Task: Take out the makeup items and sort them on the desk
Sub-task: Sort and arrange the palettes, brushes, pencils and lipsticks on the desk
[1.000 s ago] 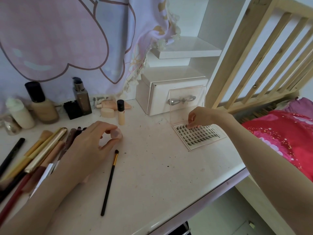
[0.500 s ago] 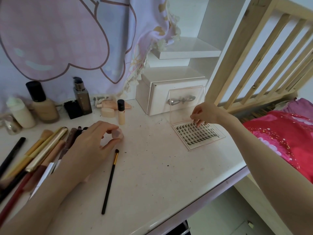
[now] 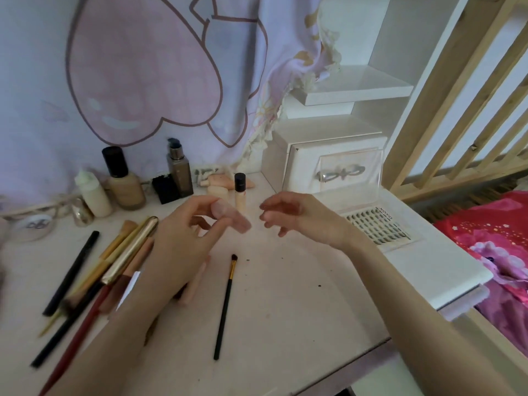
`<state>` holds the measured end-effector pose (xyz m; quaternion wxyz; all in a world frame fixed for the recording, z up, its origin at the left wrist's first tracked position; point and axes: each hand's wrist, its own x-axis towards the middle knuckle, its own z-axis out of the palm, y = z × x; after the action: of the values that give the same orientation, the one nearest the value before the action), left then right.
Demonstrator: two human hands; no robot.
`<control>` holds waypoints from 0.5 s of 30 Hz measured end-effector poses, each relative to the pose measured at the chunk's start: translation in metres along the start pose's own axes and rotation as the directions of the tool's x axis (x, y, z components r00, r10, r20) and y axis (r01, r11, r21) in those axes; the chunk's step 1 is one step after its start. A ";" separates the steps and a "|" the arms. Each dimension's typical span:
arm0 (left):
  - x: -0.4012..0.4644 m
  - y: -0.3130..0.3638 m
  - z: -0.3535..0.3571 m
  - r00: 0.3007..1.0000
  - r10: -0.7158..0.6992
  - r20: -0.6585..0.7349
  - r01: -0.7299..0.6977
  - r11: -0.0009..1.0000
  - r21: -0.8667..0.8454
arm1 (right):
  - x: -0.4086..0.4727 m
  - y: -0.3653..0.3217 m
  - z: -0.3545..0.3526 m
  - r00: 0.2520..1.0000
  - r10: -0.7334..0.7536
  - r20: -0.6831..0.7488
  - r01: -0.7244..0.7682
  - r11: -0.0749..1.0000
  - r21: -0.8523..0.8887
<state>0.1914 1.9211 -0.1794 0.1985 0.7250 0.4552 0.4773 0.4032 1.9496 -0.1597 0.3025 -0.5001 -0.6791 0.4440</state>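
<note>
Now that the right hand (image 3: 297, 217) has left the lash tray (image 3: 377, 228) on the desk (image 3: 285, 295), its empty, loosely curled grip nears the left hand (image 3: 188, 238), whose grip pinches a blurred pink item (image 3: 231, 217), likely for a handover. Motion blur hides what that item is.
</note>
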 end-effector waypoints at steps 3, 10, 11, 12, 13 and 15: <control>0.001 -0.002 -0.004 0.989 -0.121 -0.085 0.119 0.993 -0.024 | 0.007 -0.003 0.029 0.995 -0.045 0.085 0.039 0.997 0.071; 0.008 -0.005 -0.013 0.892 -0.441 -0.096 0.400 0.870 -0.288 | 0.017 0.000 0.068 0.958 -0.189 -0.217 0.224 0.963 0.151; 0.008 -0.006 -0.013 0.874 -0.476 -0.094 0.431 0.851 -0.299 | 0.017 0.001 0.071 0.944 -0.208 -0.255 0.240 0.966 0.101; 0.009 -0.006 -0.012 0.857 -0.506 -0.092 0.459 0.833 -0.309 | 0.016 0.002 0.073 0.938 -0.215 -0.272 0.244 0.967 0.079; 0.009 -0.006 -0.011 0.849 -0.521 -0.091 0.476 0.827 -0.300 | 0.015 0.003 0.073 0.936 -0.219 -0.275 0.250 0.965 0.084; 0.008 -0.006 -0.012 0.874 -0.483 -0.063 0.457 0.858 -0.236 | 0.013 0.006 0.071 0.947 -0.216 -0.237 0.257 0.953 0.162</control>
<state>0.1794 1.9294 -0.1736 0.3581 0.5363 0.5754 0.5031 0.3406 1.9413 -0.1958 0.4725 -0.4288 -0.6517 0.4100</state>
